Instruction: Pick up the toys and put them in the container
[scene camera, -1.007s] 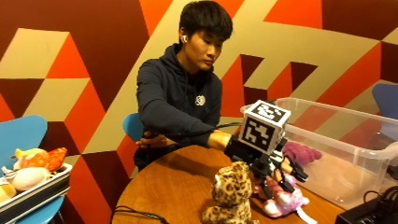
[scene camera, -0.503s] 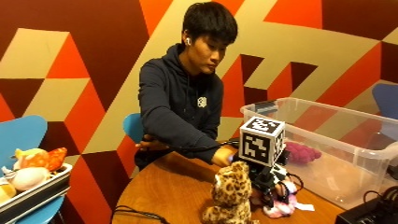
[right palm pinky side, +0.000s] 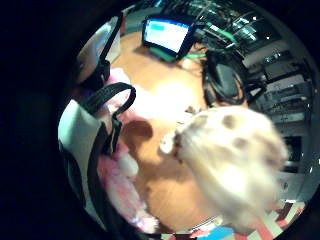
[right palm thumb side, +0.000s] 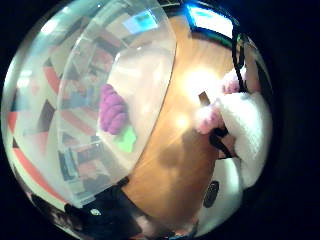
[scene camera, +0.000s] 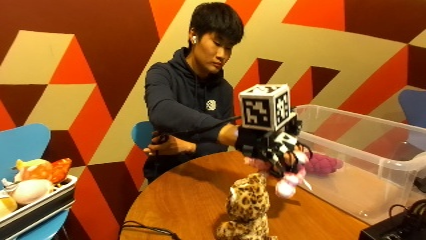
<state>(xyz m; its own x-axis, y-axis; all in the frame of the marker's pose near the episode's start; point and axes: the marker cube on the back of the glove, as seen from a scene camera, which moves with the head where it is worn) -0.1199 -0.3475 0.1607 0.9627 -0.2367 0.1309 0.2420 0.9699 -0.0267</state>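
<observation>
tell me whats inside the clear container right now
One purple plush toy with a green part lies in the clear container. The bin's far end is out of view. The right hand holds a pink-and-white toy outside it.

- One spotted leopard toy (scene camera: 247, 209) sits on the table.
- One pink and white soft toy (scene camera: 290, 175) is in the gloved hand.
- One purple toy (scene camera: 325, 163) is in the box.
- One clear box (scene camera: 373, 165).
- One tray of toys (scene camera: 30, 200).

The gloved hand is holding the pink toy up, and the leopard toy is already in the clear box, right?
Not quite. The leopard toy sits on the wooden table, as the outside view shows. The gloved hand does hold the pink toy up beside the clear box.
</observation>
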